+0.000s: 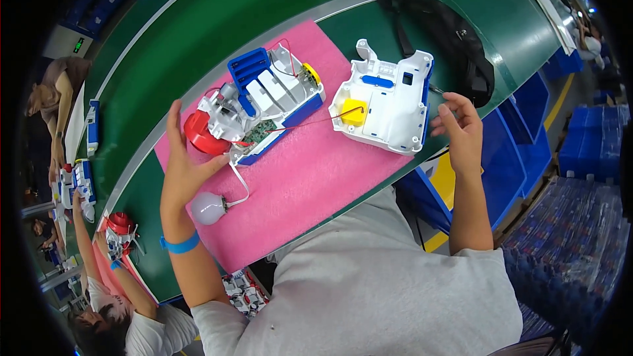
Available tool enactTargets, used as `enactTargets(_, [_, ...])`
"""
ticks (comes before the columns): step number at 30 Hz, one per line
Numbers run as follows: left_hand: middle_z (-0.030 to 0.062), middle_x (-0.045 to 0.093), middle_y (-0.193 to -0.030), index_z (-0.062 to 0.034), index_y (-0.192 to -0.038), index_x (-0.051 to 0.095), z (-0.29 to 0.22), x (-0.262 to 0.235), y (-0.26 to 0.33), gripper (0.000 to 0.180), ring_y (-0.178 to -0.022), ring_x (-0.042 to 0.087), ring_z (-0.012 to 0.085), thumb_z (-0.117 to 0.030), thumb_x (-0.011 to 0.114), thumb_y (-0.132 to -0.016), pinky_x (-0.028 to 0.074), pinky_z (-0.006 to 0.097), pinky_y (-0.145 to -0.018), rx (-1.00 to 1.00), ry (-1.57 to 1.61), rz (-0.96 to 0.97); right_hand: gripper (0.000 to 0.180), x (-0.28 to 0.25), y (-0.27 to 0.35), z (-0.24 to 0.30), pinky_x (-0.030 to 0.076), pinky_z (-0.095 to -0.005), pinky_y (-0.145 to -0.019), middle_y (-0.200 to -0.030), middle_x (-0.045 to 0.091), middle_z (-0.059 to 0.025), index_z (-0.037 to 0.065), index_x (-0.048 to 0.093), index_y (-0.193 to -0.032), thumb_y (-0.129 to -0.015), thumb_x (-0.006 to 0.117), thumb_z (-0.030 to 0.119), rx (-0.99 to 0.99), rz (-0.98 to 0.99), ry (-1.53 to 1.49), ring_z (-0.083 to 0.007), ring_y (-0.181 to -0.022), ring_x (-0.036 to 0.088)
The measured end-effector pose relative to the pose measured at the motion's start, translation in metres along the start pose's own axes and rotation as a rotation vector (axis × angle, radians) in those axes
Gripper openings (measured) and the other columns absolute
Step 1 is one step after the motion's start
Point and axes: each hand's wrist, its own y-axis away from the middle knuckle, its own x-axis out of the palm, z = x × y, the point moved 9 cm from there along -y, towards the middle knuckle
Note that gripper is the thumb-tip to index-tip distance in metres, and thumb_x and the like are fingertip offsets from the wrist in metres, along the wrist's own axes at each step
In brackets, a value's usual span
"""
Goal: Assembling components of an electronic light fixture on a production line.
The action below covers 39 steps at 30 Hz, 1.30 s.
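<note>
The left hand (181, 165), spread wide, steadies the opened toy chassis (264, 105) while the right hand (458, 125) pinches a small tool beside the white shell (389, 102).

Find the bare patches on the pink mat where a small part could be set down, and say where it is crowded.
Pink mat: bare in the near middle, between the white bulb, the white shell and the near edge. Crowded at the far left, where the open toy body and left hand sit; red wires cross the gap between the two housings.
</note>
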Motion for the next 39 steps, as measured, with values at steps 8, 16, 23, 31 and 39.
enactTargets(8, [0.0176,0.033,-0.144,-0.0051,-0.143,0.025,-0.009,0.021,0.087,0.074,-0.134,0.033,0.0293,0.0,0.062,-0.079,0.029,0.044,-0.109,-0.232,0.785,-0.421,0.051,0.01,-0.006,-0.025,0.054,-0.0238,-0.06,-0.109,0.059,-0.0124,0.008,0.037,-0.131,-0.089,0.061,0.025,0.281,0.03,-0.015,-0.0115,-0.079,0.059])
enactTargets(16, [0.0154,0.045,-0.133,-0.001,-0.14,0.027,0.037,0.056,0.056,0.07,-0.114,0.05,0.0211,-0.016,0.067,-0.085,0.044,0.031,-0.088,-0.627,0.755,-0.25,0.076,0.039,-0.02,-0.027,0.045,-0.0176,-0.051,-0.097,0.059,-0.0112,0.017,0.016,-0.149,-0.088,0.059,0.027,0.298,0.127,-0.161,-0.0079,-0.07,0.058])
enactTargets(23, [0.0042,0.062,-0.099,-0.0055,-0.117,0.055,0.046,0.074,0.039,0.041,-0.087,0.057,0.011,-0.028,0.068,-0.085,0.046,0.025,-0.069,-0.683,0.783,-0.028,0.072,0.039,-0.016,-0.043,0.039,-0.0353,-0.1,-0.138,0.041,-0.0145,0.013,0.017,-0.149,-0.088,0.057,0.011,0.236,0.201,-0.444,-0.0246,-0.121,0.048])
enactTargets(31, [0.0017,0.059,-0.101,-0.0051,-0.109,0.058,0.029,0.079,0.039,0.031,-0.081,0.053,0.01,-0.021,0.069,-0.085,0.05,0.03,-0.078,-0.8,1.063,-0.015,0.072,0.047,-0.011,-0.024,0.023,-0.0374,-0.111,-0.15,0.025,-0.0148,0.011,0.018,-0.148,-0.089,0.059,0.017,0.215,0.24,-0.438,-0.0288,-0.136,0.03])
enactTargets(39, [0.0021,0.055,-0.1,-0.0031,-0.109,0.055,0.06,0.093,0.033,0.027,-0.085,0.055,0.0129,-0.01,0.067,-0.086,0.05,0.043,-0.095,-0.631,1.344,-0.011,0.063,0.049,-0.024,-0.016,0.032,-0.0355,-0.107,-0.146,0.033,-0.0141,0.009,0.021,-0.147,-0.093,0.052,0.013,0.128,0.292,-0.507,-0.0269,-0.13,0.04])
